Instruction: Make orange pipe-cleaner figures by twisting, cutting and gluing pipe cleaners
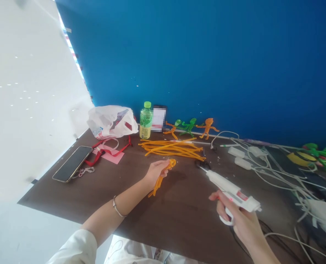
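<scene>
Above the middle of the table, my left hand [157,172] is closed round an orange pipe-cleaner figure [172,163]. Its coiled top shows past my fingertips, and loose stems hang below the hand. My right hand [238,216] grips a white hot glue gun [226,187] by its handle, with the nozzle pointing up and left, apart from the orange piece. A small red light shows on the gun. Just behind my left hand lies a pile of orange pipe cleaners [171,148]. Black-handled scissors [198,164] seem to lie near the nozzle, partly hidden.
Three pipe-cleaner figures, one of them green [190,126], lean along the blue partition [196,55]. A green-capped bottle [145,121] stands beside a white plastic bag [112,121]. Leftward lies a phone [73,164] by a red lanyard [107,151]. White cables [270,176] tangle at right.
</scene>
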Available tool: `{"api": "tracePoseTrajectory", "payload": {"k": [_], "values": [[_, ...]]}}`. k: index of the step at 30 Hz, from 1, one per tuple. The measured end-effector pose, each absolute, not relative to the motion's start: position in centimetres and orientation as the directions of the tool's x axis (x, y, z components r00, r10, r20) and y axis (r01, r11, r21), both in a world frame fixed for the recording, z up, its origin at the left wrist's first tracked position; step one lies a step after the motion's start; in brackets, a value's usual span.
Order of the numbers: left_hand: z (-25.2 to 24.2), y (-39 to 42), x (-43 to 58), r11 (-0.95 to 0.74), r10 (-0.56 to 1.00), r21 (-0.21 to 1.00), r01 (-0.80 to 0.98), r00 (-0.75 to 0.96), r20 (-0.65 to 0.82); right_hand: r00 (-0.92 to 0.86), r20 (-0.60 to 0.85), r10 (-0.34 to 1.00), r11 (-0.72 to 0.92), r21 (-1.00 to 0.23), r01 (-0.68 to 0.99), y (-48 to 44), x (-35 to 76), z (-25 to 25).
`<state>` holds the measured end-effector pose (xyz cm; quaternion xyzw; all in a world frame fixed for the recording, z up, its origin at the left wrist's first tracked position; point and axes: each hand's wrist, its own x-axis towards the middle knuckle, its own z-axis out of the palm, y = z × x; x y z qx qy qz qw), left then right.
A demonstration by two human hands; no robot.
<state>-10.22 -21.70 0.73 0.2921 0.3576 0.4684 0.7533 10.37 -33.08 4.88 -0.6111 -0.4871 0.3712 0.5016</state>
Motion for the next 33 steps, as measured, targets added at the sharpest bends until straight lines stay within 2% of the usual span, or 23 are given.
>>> {"api": "tracePoseTrajectory", "payload": {"k": [7,10,14,23,28,33], "values": [[1.6,-22.0,-10.2,0.405,0.911,0.803,-0.438,0.267,-0.314,0.078,-0.08,0.994,-0.084,-0.996,0.037,-31.2,7.7,3.4],[1.7,-22.2,-10.1,0.358,0.931,0.845,-0.397,0.22,-0.291,0.029,-0.103,0.994,-0.102,-0.994,-0.027,-30.7,7.6,2.7],[1.5,-22.2,-10.1,0.283,0.956,0.887,-0.363,0.18,-0.232,0.028,-0.105,0.994,-0.105,-0.994,0.004,-30.6,7.0,2.6],[1.7,-22.3,-10.1,0.249,0.962,0.905,-0.346,0.198,-0.189,0.028,-0.091,0.995,-0.092,-0.994,0.052,-30.8,6.6,2.9],[1.3,-22.3,-10.0,0.226,0.971,0.937,-0.265,0.142,-0.194,0.018,-0.081,0.997,-0.082,-0.994,0.067,-30.8,6.7,3.0],[1.3,-22.6,-10.0,0.122,0.988,0.968,-0.221,0.12,-0.097,-0.001,-0.088,0.996,-0.088,-0.994,0.064,-30.7,6.6,2.8]]}}
